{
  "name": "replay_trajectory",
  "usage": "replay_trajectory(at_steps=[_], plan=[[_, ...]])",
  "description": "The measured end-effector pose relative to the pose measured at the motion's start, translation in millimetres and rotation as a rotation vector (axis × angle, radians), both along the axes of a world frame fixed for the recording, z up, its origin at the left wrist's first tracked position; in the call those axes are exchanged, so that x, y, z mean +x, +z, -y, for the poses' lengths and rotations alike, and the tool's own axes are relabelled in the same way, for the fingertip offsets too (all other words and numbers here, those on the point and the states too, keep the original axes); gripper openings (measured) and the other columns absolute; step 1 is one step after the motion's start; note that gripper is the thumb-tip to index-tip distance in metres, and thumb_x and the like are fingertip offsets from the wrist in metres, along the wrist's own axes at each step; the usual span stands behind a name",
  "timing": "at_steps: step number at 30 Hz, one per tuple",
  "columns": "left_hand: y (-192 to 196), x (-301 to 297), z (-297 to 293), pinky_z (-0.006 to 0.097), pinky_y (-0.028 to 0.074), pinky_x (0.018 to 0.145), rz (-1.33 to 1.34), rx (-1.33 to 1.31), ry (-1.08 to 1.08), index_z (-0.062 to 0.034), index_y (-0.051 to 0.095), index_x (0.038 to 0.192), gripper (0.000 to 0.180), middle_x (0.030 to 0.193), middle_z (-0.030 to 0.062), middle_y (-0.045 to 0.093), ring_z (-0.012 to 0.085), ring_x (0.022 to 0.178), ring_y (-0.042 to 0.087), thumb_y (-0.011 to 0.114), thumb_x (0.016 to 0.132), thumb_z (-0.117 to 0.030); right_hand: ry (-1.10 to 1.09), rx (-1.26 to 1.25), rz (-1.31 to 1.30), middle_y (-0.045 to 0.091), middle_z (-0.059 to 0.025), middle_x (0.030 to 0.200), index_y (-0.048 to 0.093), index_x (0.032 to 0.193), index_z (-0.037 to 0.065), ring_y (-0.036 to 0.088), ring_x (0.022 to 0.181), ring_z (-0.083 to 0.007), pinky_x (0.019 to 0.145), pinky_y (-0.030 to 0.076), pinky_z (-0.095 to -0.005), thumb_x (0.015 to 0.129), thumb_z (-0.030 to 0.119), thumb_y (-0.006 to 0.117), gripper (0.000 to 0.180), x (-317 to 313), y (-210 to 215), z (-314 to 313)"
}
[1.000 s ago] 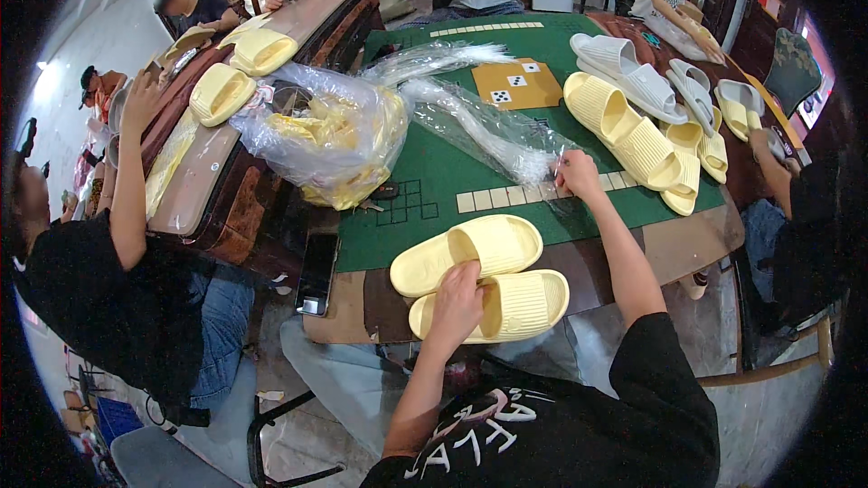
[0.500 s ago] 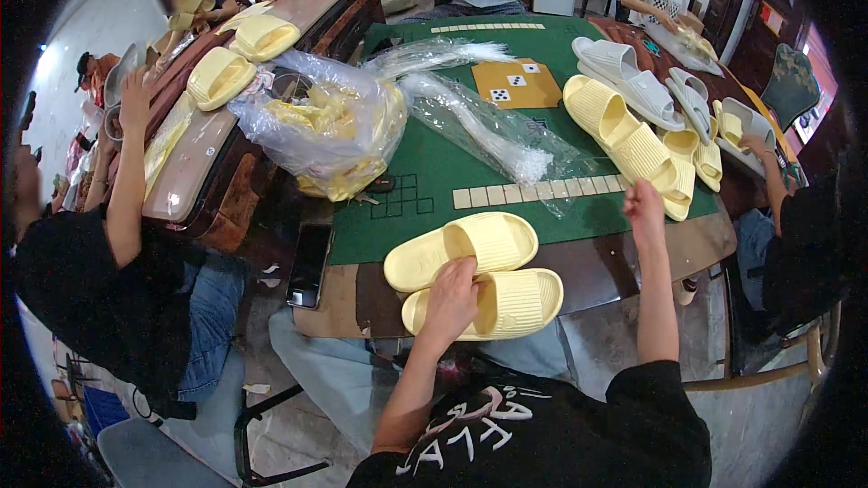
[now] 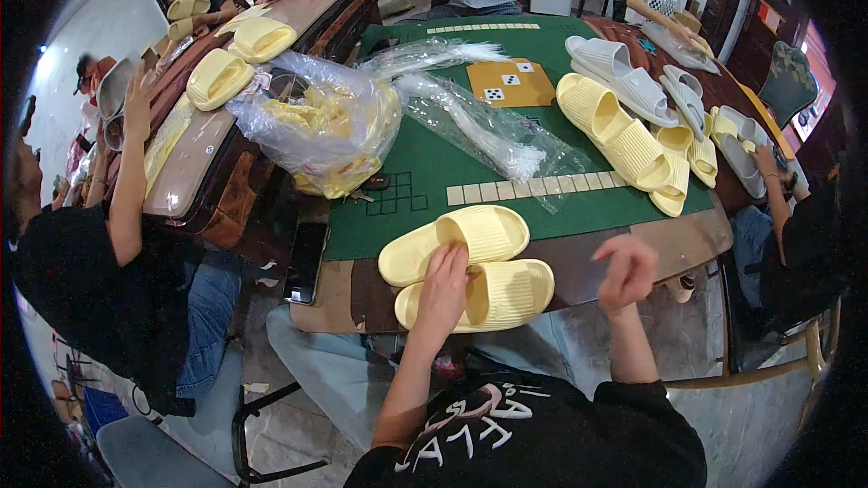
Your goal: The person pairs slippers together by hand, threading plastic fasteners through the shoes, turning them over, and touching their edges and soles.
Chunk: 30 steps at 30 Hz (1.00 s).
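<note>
In front of me, at the table's near edge, lie two yellow slide slippers side by side, the farther slipper (image 3: 457,239) and the nearer slipper (image 3: 493,294). My left hand (image 3: 440,285) is closed on the pair, its fingers gripping the neighbouring inner edges by the strap openings. To the right of them, raised near the table edge, my right hand (image 3: 628,271) has its fingers curled in a pinch. Anything between those fingertips is too small to make out. Beyond the slippers lies a clear bag of thin white plastic strips (image 3: 511,154) on the green mat.
A plastic bag of yellow pieces (image 3: 316,131) stands at the table's left. Several yellow slippers (image 3: 624,145) and grey slippers (image 3: 619,77) lie at the right. A phone (image 3: 307,262) rests by the left edge. Co-workers sit around, one near on each side.
My right hand has come back from near the stacked yellow slippers toward me, still pinched. My left hand stays on the pair. The whole view has shifted slightly.
</note>
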<state>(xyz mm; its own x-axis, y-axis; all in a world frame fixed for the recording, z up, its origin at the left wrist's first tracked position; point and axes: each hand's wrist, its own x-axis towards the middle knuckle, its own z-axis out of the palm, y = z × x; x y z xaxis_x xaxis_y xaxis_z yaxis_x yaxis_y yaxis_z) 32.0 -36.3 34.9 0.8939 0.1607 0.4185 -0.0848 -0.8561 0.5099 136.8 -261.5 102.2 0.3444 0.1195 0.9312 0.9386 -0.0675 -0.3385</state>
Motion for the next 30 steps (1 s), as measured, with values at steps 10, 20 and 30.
replay_trajectory(at_steps=[10, 20, 30], plan=[[73, -36, 24, 0.035, 0.05, 0.074, 0.094, -0.29, -0.266, -0.0061, 0.055, 0.125, 0.054, 0.092, 0.0132, 0.062, 0.0277, 0.085, 0.06, 0.062, 0.073, 0.006, 0.418, -0.403, -0.128, 0.061, -0.0094, 0.063, 0.061, 0.074, 0.002, 0.061, 0.053, -0.0221, 0.049, 0.047, -0.0299, 0.068, 0.002, 0.07, 0.011, -34, 1, -35], [51, -20, 44, 0.035, 0.052, 0.074, 0.309, -0.302, -0.252, 0.001, 0.065, 0.099, 0.029, 0.092, 0.0145, 0.065, 0.0288, 0.086, 0.064, 0.06, 0.072, 0.008, 0.456, -0.365, -0.918, 0.066, -0.0091, 0.076, 0.064, 0.087, -0.002, 0.062, 0.065, -0.014, 0.061, 0.049, -0.0267, 0.094, 0.014, 0.047, 0.025, -10, -29, -27], [41, -22, 55, 0.035, 0.049, 0.085, 0.034, -0.252, -0.4, -0.0091, 0.067, 0.102, 0.038, 0.112, 0.0117, 0.058, 0.0296, 0.101, 0.058, 0.057, 0.071, 0.009, 0.807, 0.79, -1.333, 0.059, -0.0014, 0.093, 0.045, 0.13, 0.004, 0.056, 0.077, -0.0111, 0.08, 0.049, -0.0274, 0.094, 0.017, 0.052, 0.039, 55, -61, -8]])
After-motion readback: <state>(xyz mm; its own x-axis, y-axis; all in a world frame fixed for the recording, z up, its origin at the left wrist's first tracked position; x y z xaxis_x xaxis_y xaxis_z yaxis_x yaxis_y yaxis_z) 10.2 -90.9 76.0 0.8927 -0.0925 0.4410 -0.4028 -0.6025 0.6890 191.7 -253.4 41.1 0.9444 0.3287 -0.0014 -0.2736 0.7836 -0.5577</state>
